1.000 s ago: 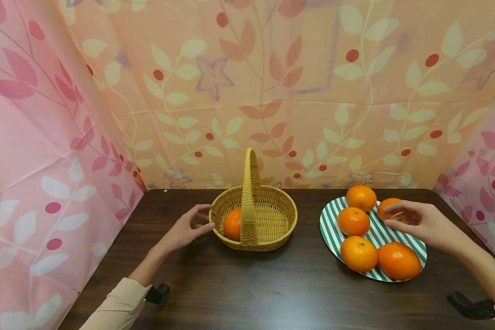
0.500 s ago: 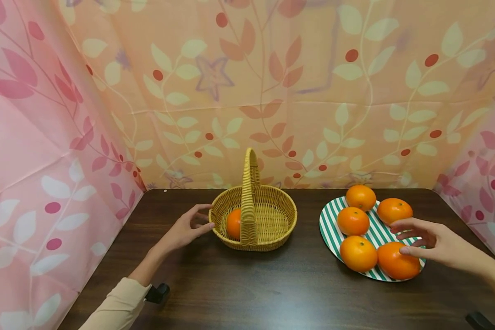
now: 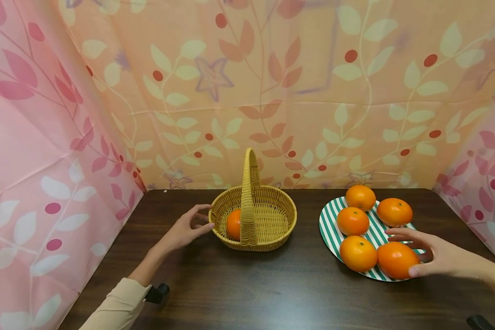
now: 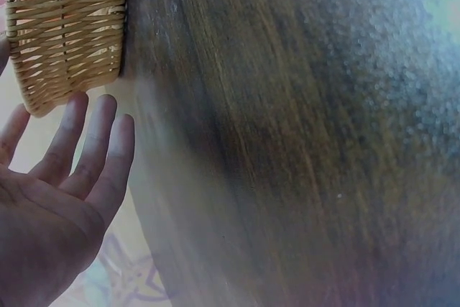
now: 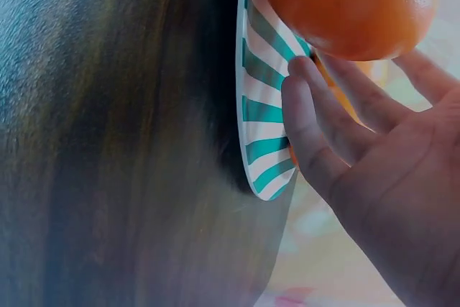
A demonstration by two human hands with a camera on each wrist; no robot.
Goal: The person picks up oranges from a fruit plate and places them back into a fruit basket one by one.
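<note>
The basket, with one orange inside, is touched by the loosely extended left hand, seemingly for steadiness, while the front right orange on the plate is flanked by the right hand, fingers spread, apparently to span its width.

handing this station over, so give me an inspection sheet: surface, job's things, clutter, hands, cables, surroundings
Surface: dark wood-grain table, light reflecting near the front.
Job's things: wicker basket, upright, with one orange fruit inside on the left; striped plate to its right, bearing five more fruits.
Clutter: tiny white speck at the far edge, left side.
Left hand: at the basket's left rim, fingers relaxed, apparently touching.
Right hand: around the plate's front-right fruit, fingers spread; firmness of contact unclear.
Cables: nothing seen.
Surroundings: leaf-patterned cloth behind and on both sides.
</note>
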